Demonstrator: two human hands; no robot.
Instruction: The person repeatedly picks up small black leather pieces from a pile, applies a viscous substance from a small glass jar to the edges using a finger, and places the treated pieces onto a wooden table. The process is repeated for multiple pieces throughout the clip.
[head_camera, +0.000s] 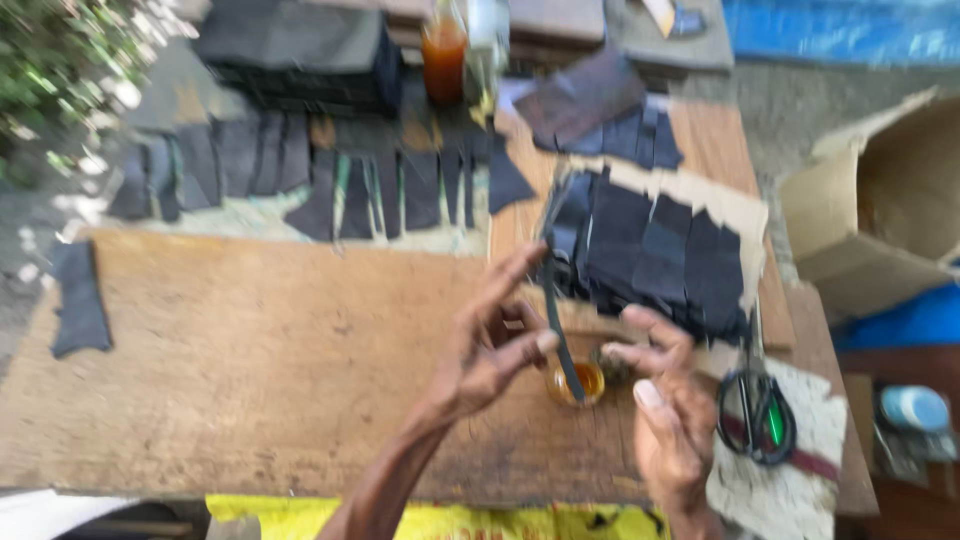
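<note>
I see my left hand (490, 350) pinching a thin dark flexible strip (557, 320) above the small amber-filled glue cup (577, 383) at 5 o'clock on the worn wooden surface (250, 370), right hand (665, 400) loosely apart; strip looks light, floppy, best gripped mid-length.

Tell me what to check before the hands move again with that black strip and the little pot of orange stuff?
1. Left hand grips the black strip: ok, pinched between fingers.
2. Strip's lower end in the small pot: ok.
3. Pot upright on the wooden board: ok.
4. Right hand free: ok, open beside the pot.
5. Scissors away from the hands: ok, lying to the right.
6. How full the pot is: cannot tell, blurred.
</note>
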